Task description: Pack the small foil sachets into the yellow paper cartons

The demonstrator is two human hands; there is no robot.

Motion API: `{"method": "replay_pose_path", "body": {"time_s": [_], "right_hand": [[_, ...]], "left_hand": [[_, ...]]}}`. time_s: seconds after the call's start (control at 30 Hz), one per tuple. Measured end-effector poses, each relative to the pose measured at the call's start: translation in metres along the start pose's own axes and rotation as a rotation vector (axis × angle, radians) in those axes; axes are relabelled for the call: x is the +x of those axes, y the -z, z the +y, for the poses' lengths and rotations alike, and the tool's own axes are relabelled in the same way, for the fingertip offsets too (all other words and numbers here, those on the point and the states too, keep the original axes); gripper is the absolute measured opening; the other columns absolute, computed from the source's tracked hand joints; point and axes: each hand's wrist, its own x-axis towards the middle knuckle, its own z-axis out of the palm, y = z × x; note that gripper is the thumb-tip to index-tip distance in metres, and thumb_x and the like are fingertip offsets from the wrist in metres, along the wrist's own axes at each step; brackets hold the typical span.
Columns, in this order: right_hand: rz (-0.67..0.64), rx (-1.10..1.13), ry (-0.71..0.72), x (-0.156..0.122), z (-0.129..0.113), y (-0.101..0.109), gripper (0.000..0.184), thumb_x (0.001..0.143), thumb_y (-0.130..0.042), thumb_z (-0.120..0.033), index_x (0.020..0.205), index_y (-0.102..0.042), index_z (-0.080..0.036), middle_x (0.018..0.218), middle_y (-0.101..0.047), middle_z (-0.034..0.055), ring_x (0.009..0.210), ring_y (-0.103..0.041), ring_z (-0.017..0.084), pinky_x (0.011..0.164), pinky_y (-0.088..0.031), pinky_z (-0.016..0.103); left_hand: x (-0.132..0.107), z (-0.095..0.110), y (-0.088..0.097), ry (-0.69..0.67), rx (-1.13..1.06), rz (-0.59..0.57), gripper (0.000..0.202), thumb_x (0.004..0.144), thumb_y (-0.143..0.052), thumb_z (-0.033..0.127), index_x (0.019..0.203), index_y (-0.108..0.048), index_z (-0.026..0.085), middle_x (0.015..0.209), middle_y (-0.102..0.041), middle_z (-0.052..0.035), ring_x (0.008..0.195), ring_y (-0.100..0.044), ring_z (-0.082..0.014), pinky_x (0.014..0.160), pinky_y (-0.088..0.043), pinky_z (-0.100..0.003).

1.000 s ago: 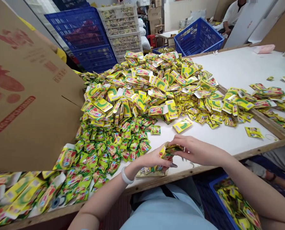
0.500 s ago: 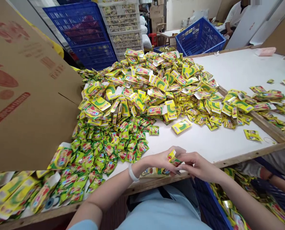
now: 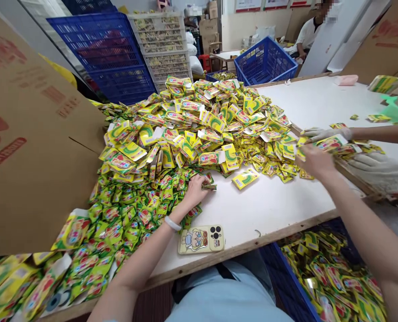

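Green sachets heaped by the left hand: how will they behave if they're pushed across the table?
The green sachets are probably floppy-skinned, judging by their creased wrappers. That shiny film may also make them slippery. Lying loosely overlapped, several would likely shift together; their pillow shapes seem unlikely to roll far.

3 posters (image 3: 248,5) hang on the pale wall (image 3: 237,27).

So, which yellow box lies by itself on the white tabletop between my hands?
The yellow box lying flat, green curve facing up, in front of the heaped boxes, which overlap one another.
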Motion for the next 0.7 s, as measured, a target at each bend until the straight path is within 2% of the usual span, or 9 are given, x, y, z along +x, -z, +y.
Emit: {"method": "replay_pose_path", "body": {"time_s": [0.07, 0.13, 0.2, 0.3, 0.4, 0.47, 0.53, 0.63, 0.7], "right_hand": [[-0.051, 0.042, 0.173, -0.016, -0.03, -0.024, 0.035, 0.089, -0.06, -0.031, 0.121, -0.066, -0.017, 0.118, -0.07, 0.0144, 0.106, -0.062, 0.025, 0.081, -0.043, 0.032], [-0.061, 0.053, 0.286, -0.032, -0.053, -0.041, 0.031, 0.09, -0.057, -0.026, 0.117, -0.068, -0.016, 0.114, -0.072, 0.0135, 0.107, -0.062, 0.027, 0.085, -0.044, 0.035], [-0.037, 0.049, 0.279, -0.048, -0.071, -0.045, 0.031, 0.093, -0.048, -0.019, 0.113, -0.069, -0.01, 0.105, -0.074, 0.0171, 0.101, -0.064, 0.029, 0.085, -0.045, 0.039], [0.153, 0.112, 0.263, -0.074, -0.109, -0.025, 0.035, 0.097, -0.042, -0.017, 0.121, -0.065, -0.009, 0.108, -0.073, 0.0182, 0.097, -0.065, 0.027, 0.082, -0.048, 0.039], [0.334, 0.22, 0.563, -0.101, -0.164, 0.009, 0.038, 0.096, -0.047, -0.015, 0.132, -0.059, -0.018, 0.125, -0.068, 0.0133, 0.117, -0.06, 0.027, 0.09, -0.048, 0.038], [0.37, 0.219, 0.671, -0.114, -0.196, 0.025, 0.038, 0.095, -0.049, -0.014, 0.132, -0.059, -0.014, 0.123, -0.068, 0.015, 0.115, -0.06, 0.029, 0.088, -0.049, 0.039], [0.366, 0.206, 0.689, -0.122, -0.216, 0.032, 0.037, 0.094, -0.049, -0.011, 0.129, -0.06, -0.009, 0.119, -0.068, 0.018, 0.108, -0.063, 0.031, 0.084, -0.05, 0.042], [0.289, 0.301, 0.658, -0.129, -0.218, 0.033, 0.039, 0.092, -0.049, -0.011, 0.13, -0.059, -0.009, 0.119, -0.067, 0.0202, 0.107, -0.063, 0.032, 0.087, -0.051, 0.048], [0.195, 0.537, 0.59, -0.13, -0.208, 0.033, 0.043, 0.09, -0.053, -0.017, 0.133, -0.056, -0.014, 0.124, -0.063, 0.0196, 0.115, -0.06, 0.033, 0.092, -0.05, 0.053]], "left_hand": [[-0.007, 0.003, -0.005, 0.017, -0.139, -0.023, 0.021, 0.082, -0.067, 0.032, 0.091, -0.06, 0.016, 0.098, -0.066, -0.0082, 0.096, -0.064, -0.0246, 0.083, -0.053, -0.041], [-0.016, 0.008, -0.01, 0.055, -0.309, -0.067, 0.028, 0.088, -0.059, 0.039, 0.102, -0.056, 0.014, 0.097, -0.068, -0.0087, 0.082, -0.069, -0.021, 0.068, -0.057, -0.035], [-0.025, 0.016, -0.012, 0.123, -0.553, -0.115, 0.037, 0.088, -0.059, 0.045, 0.108, -0.053, 0.015, 0.101, -0.069, -0.0099, 0.078, -0.072, -0.0205, 0.062, -0.058, -0.032], [-0.038, 0.033, -0.016, 0.25, -0.943, -0.207, 0.047, 0.081, -0.069, 0.052, 0.107, -0.055, 0.015, 0.105, -0.069, -0.0116, 0.084, -0.074, -0.0228, 0.066, -0.06, -0.031], [-0.046, 0.051, -0.022, 0.331, -1.134, -0.304, 0.055, 0.078, -0.069, 0.06, 0.106, -0.058, 0.014, 0.1, -0.071, -0.0123, 0.085, -0.073, -0.0242, 0.069, -0.06, -0.034], [-0.049, 0.06, -0.027, 0.334, -1.2, -0.312, 0.062, 0.079, -0.061, 0.069, 0.107, -0.059, 0.014, 0.098, -0.071, -0.0127, 0.084, -0.071, -0.0239, 0.068, -0.06, -0.035], [-0.052, 0.065, -0.03, 0.286, -1.176, -0.292, 0.064, 0.081, -0.057, 0.071, 0.109, -0.061, 0.014, 0.101, -0.069, -0.0126, 0.087, -0.068, -0.0221, 0.069, -0.059, -0.033], [-0.058, 0.066, -0.032, 0.208, -1.036, -0.237, 0.056, 0.081, -0.065, 0.06, 0.112, -0.063, 0.014, 0.106, -0.067, -0.011, 0.089, -0.064, -0.0191, 0.071, -0.056, -0.029], [-0.062, 0.064, -0.031, 0.188, -0.975, -0.242, 0.061, 0.083, -0.065, 0.054, 0.129, -0.055, 0.016, 0.11, -0.065, -0.0108, 0.086, -0.064, -0.0186, 0.07, -0.056, -0.03]]}}
